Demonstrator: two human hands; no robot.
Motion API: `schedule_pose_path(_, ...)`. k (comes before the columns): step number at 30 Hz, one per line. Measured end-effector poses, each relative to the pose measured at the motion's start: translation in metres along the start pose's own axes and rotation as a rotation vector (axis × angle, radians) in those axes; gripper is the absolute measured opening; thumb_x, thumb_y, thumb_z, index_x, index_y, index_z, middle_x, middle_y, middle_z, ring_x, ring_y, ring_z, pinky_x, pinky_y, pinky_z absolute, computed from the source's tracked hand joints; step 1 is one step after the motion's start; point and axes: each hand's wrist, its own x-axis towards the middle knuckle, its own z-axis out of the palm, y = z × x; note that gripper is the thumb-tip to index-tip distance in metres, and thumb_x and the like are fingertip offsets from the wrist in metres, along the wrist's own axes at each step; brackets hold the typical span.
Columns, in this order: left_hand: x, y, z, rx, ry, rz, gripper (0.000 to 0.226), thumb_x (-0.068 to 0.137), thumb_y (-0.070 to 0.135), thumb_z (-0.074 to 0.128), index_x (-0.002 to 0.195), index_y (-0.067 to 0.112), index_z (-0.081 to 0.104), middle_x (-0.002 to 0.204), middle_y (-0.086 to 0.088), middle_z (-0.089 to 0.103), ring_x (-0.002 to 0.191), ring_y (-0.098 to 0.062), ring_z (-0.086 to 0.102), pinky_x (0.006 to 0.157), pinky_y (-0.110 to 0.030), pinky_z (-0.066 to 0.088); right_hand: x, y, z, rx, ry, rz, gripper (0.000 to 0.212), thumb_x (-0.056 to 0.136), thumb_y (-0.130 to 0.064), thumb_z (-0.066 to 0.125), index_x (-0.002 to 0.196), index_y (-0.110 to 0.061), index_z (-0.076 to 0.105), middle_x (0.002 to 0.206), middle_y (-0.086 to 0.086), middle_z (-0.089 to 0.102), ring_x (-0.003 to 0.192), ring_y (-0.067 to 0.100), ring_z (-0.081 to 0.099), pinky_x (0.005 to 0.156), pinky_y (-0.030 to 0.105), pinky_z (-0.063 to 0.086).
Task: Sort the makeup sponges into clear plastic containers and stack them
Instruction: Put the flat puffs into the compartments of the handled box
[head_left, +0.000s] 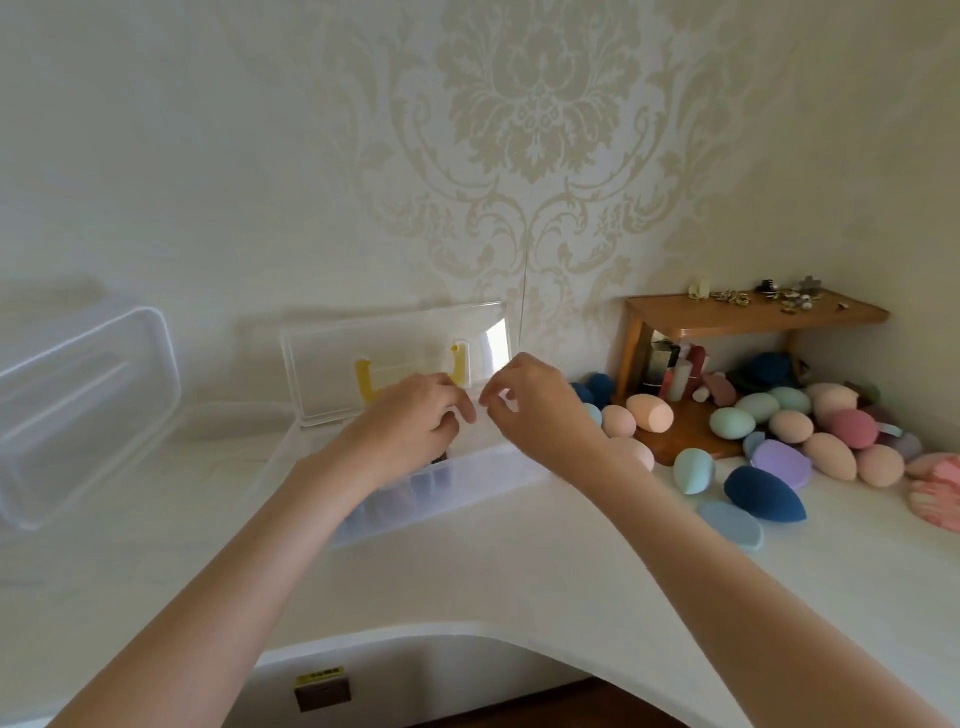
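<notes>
A clear plastic box (415, 493) sits mid-counter (519, 571), its lid (395, 358) raised toward the wall, dark sponges dimly visible inside. Both hands hover over it: the left hand (410, 431) curled inside the box, its hold unclear; the right hand (535, 410) pinched on nothing visible. Loose sponges (810, 436) lie heaped to the right, around a small wooden shelf (748, 314). Another clear container (78, 410) stands at left.

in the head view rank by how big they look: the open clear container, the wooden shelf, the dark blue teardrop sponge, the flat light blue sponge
1. open clear container, though it is nearest the camera
2. wooden shelf, farther back
3. dark blue teardrop sponge
4. flat light blue sponge, only slightly smaller looking than the teardrop
</notes>
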Motion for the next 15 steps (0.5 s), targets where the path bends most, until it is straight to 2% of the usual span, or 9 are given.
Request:
schedule_pose_path(4, 0.023, 0.031, 0.021, -0.068, -0.002, 0.116, 0.031, 0.087, 0.006, 0.042, 0.1, 0.012, 0.069, 0.108, -0.005, 0.064, 0.101, -0.024, 0.06, 0.09, -0.036, 0.046, -0.019, 0.059, -0.044, -0.096, 0.003, 0.228, 0.025, 0.095, -0.017, 0.045, 0.102, -0.006, 0.066, 0.103, 0.009, 0.056, 0.094, 0.024, 0.058, 0.076, 0.029, 0.046)
schedule_pose_path(6, 0.035, 0.052, 0.035, -0.1, -0.032, 0.158, 0.028, 0.088, 0.005, 0.044, 0.101, 0.012, 0.068, 0.11, -0.004, 0.064, 0.101, -0.022, 0.06, 0.09, -0.034, 0.046, -0.036, 0.091, -0.061, -0.215, -0.02, 0.416, 0.024, 0.096, -0.014, 0.039, 0.091, -0.007, 0.062, 0.105, 0.01, 0.058, 0.093, 0.025, 0.054, 0.074, 0.029, 0.04)
schedule_pose_path(7, 0.039, 0.063, 0.041, -0.111, -0.051, 0.176, 0.027, 0.089, 0.006, 0.045, 0.102, 0.013, 0.068, 0.109, -0.004, 0.063, 0.1, -0.021, 0.059, 0.089, -0.033, 0.046, -0.044, 0.109, -0.069, -0.289, -0.01, 0.49, 0.023, 0.096, -0.013, 0.038, 0.089, -0.009, 0.06, 0.109, 0.011, 0.059, 0.096, 0.025, 0.053, 0.077, 0.03, 0.041)
schedule_pose_path(10, 0.049, 0.093, 0.058, -0.128, -0.121, 0.216, 0.026, 0.092, 0.012, 0.043, 0.106, 0.016, 0.065, 0.111, -0.001, 0.06, 0.096, -0.015, 0.055, 0.083, -0.025, 0.042, -0.065, 0.144, -0.096, -0.351, 0.01, 0.6, 0.027, 0.095, -0.014, 0.04, 0.106, -0.01, 0.064, 0.117, 0.011, 0.06, 0.108, 0.031, 0.054, 0.088, 0.037, 0.046)
schedule_pose_path(13, 0.055, 0.113, 0.069, -0.137, -0.175, 0.228, 0.025, 0.094, 0.017, 0.042, 0.107, 0.019, 0.063, 0.116, 0.003, 0.057, 0.098, -0.011, 0.052, 0.086, -0.026, 0.042, -0.073, 0.165, -0.11, -0.397, -0.15, 0.735, 0.03, 0.097, -0.012, 0.038, 0.12, -0.007, 0.058, 0.128, 0.013, 0.054, 0.122, 0.031, 0.049, 0.095, 0.034, 0.041)
schedule_pose_path(14, 0.056, 0.118, 0.072, -0.14, -0.185, 0.229, 0.025, 0.094, 0.018, 0.042, 0.108, 0.019, 0.063, 0.118, 0.004, 0.057, 0.101, -0.011, 0.053, 0.088, -0.026, 0.043, -0.075, 0.17, -0.108, -0.364, -0.195, 0.766, 0.028, 0.097, -0.011, 0.039, 0.118, -0.01, 0.057, 0.13, 0.011, 0.052, 0.126, 0.029, 0.046, 0.1, 0.033, 0.039)
schedule_pose_path(15, 0.057, 0.123, 0.074, -0.138, -0.189, 0.235, 0.025, 0.094, 0.017, 0.042, 0.109, 0.019, 0.063, 0.12, 0.004, 0.057, 0.104, -0.011, 0.053, 0.089, -0.025, 0.043, -0.075, 0.18, -0.104, -0.362, -0.248, 0.713, 0.022, 0.097, -0.011, 0.041, 0.11, -0.014, 0.059, 0.126, 0.009, 0.052, 0.127, 0.029, 0.045, 0.103, 0.034, 0.037)
